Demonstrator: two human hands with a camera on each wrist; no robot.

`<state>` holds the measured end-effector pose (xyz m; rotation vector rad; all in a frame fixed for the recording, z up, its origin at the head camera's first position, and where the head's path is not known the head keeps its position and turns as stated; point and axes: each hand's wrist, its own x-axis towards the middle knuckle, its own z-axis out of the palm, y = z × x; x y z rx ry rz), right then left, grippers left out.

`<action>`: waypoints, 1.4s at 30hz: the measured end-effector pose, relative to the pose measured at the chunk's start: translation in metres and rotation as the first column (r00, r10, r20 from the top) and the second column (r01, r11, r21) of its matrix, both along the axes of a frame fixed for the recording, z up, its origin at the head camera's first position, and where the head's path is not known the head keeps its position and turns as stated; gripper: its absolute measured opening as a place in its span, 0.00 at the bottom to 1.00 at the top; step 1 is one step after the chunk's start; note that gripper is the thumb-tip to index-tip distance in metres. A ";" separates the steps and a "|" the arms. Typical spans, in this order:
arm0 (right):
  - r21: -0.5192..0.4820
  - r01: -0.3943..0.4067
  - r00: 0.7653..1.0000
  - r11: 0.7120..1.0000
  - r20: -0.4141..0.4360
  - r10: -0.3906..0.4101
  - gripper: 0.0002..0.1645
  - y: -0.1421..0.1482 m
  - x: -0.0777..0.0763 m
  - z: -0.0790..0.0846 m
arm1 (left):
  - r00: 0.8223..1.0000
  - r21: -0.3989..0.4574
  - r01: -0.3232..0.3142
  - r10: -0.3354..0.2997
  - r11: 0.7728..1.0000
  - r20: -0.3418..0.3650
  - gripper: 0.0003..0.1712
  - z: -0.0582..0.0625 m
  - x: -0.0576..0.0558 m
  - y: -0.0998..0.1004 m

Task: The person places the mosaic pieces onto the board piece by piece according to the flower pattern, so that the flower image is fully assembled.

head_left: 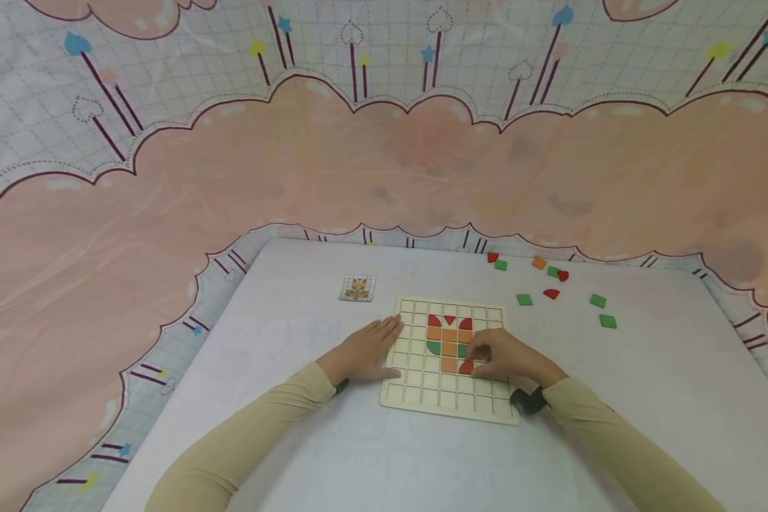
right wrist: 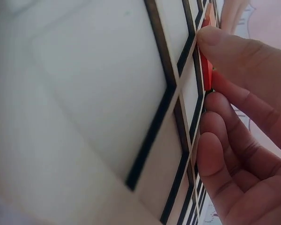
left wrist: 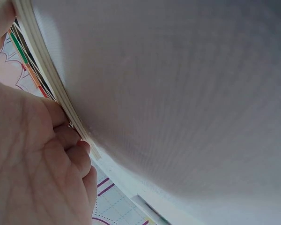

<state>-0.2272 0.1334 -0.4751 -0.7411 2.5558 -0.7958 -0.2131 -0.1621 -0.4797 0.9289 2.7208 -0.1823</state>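
Observation:
A pale wooden grid board (head_left: 412, 393) lies on the white table, with red, orange and green tiles set in its middle cells. My right hand (head_left: 507, 355) is over the board's right half. Its thumb and index finger pinch a red quarter-round tile (right wrist: 206, 70) at a cell beside the lowest orange tile (head_left: 449, 365). The other fingers curl near the grid in the right wrist view. My left hand (head_left: 366, 350) rests against the board's left edge, fingers fairly straight and thumb over the rim. Its palm (left wrist: 33, 159) shows in the left wrist view.
A small square pattern card (head_left: 358, 287) with a flower picture lies behind the board to the left. Several loose tiles, such as a green square (head_left: 608, 321), a red piece (head_left: 551, 294) and an orange square (head_left: 539, 262), are scattered at the back right.

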 end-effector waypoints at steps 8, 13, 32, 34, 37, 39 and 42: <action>-0.007 -0.015 1.000 1.000 0.001 0.015 0.10 -0.001 -0.002 -0.001 | 1.000 0.008 -0.007 0.007 1.000 0.003 0.53 0.001 0.001 -0.001; -0.041 -0.049 0.999 0.998 -0.005 0.049 0.12 0.006 -0.004 0.002 | 1.000 0.010 -0.006 0.006 1.000 -0.002 0.53 -0.001 0.001 -0.001; -0.102 0.180 0.974 0.978 -0.117 -0.192 0.20 0.123 -0.072 0.031 | 1.000 0.011 0.001 -0.001 1.000 0.002 0.53 0.002 0.001 -0.001; -0.079 0.236 0.966 0.969 -0.088 -0.243 0.21 0.132 -0.077 0.028 | 1.000 0.007 0.007 -0.007 1.000 -0.002 0.53 0.001 0.001 -0.001; -0.072 0.298 0.952 0.952 -0.050 -0.302 0.24 0.144 -0.084 0.021 | 1.000 0.016 0.013 -0.013 1.000 -0.012 0.53 -0.001 0.001 -0.001; -0.076 0.327 0.943 0.942 -0.035 -0.330 0.26 0.150 -0.089 0.016 | 1.000 0.013 0.015 -0.015 1.000 -0.016 0.53 -0.001 0.001 -0.002; -0.076 0.368 0.930 0.927 0.012 -0.368 0.29 0.156 -0.095 0.007 | 1.000 0.011 0.015 -0.015 1.000 -0.017 0.53 -0.002 0.000 -0.002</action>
